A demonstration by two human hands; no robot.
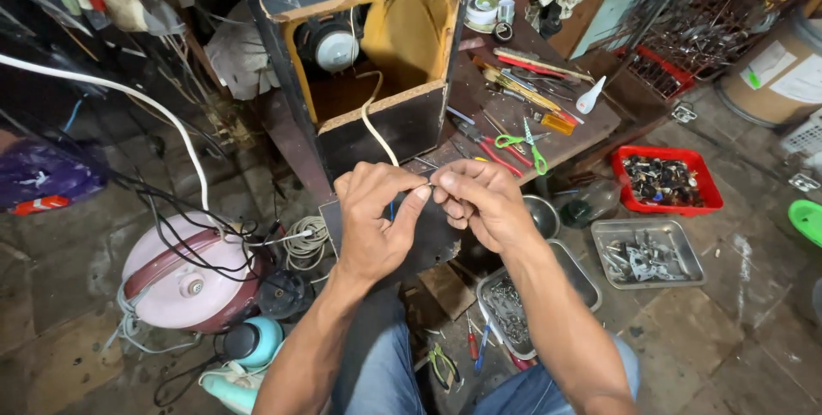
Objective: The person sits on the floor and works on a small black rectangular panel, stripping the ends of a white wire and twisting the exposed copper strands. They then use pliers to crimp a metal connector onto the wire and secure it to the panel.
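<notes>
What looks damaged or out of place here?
The speaker box stands open at the back, its cream cable trailing out to both hands, left hand and right hand. Tools lie scattered over the low table and floor.

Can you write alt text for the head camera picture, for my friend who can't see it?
Two hands, the left hand and right hand, pinch a thin cream wire that runs from an open wooden speaker box. Scissors and pliers lie on a low table behind; a red tray and a metal tray sit on the floor.
</notes>
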